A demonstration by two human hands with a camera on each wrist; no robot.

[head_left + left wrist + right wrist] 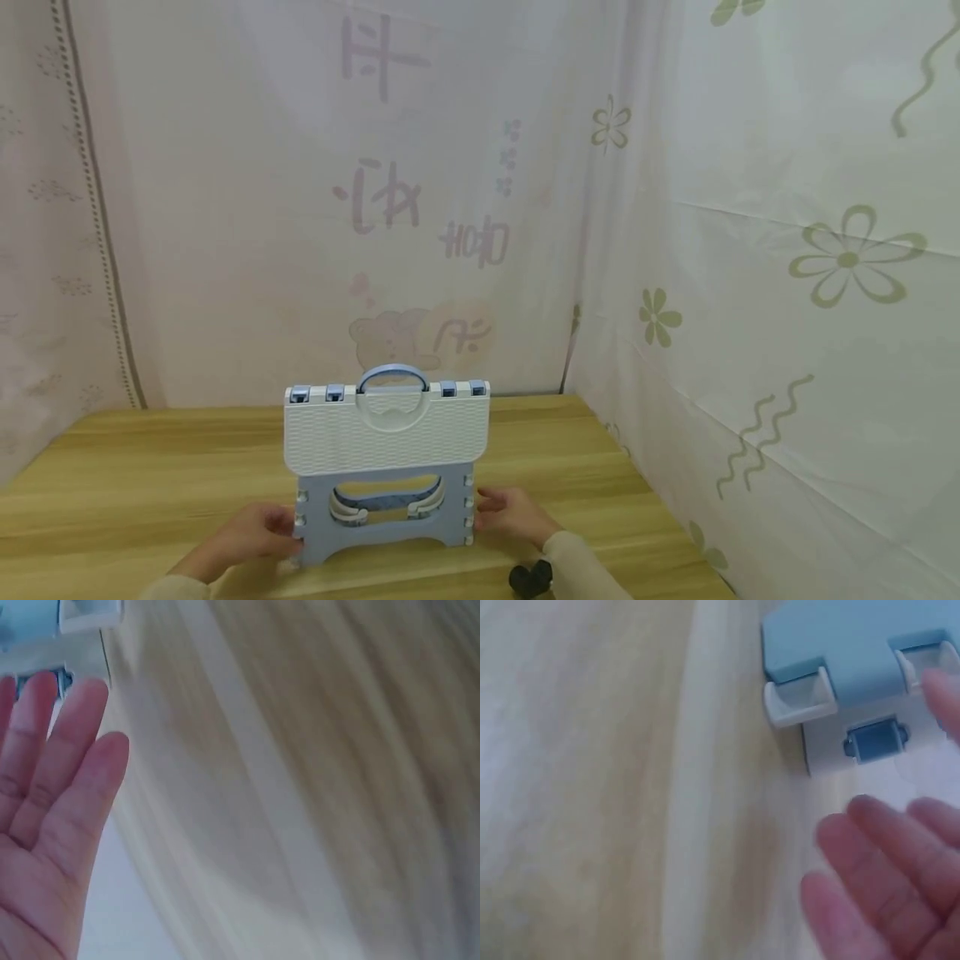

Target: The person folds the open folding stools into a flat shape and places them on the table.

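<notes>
A folding step stool (330, 437) stands upright on the table, folded, with a white textured seat panel hanging over light blue legs (315, 533). Its blue carry handle (393, 367) arches up at the top. My left hand (258, 533) is at the stool's lower left edge; the left wrist view shows those fingers nearly straight, side by side. By the lower right edge is my right hand (516, 514), fingers loosely extended. In the right wrist view, a gap shows between its fingertips (836, 832) and the blue leg with white hinge clips (802, 701).
The wood-grain table (150, 467) holds a small black heart-shaped object (531, 578) near its front, beside the right sleeve. Patterned curtains (750, 333) hang behind the table and along both sides.
</notes>
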